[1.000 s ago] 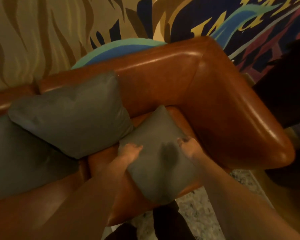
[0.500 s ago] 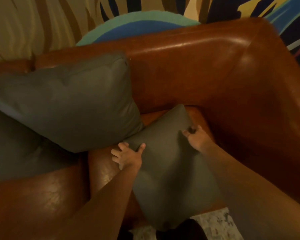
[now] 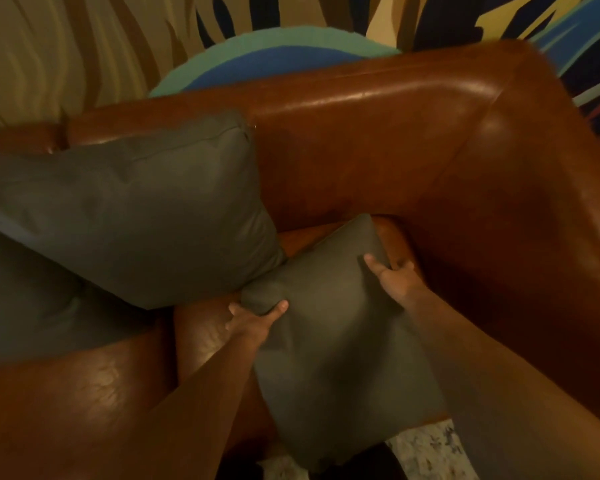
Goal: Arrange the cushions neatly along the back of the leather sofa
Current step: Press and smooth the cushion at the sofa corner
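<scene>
Head view: dim, soft.
Left hand [image 3: 253, 318]: grips small cushion [image 3: 329, 341] corner; fingers partly hidden.
Right hand [image 3: 394, 275]: pinches its far edge.
Sofa [image 3: 395, 140]: cut off both sides.

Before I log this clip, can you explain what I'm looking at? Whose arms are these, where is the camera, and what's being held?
No machine here: a person wears a camera on the head, looking down at their own bare arms. The left hand and right hand both grip a small grey cushion lying in the corner of a brown leather sofa. Two larger grey cushions sit to the left: one leans on the sofa back, the other lies partly under it. A patterned wall is behind.
</scene>
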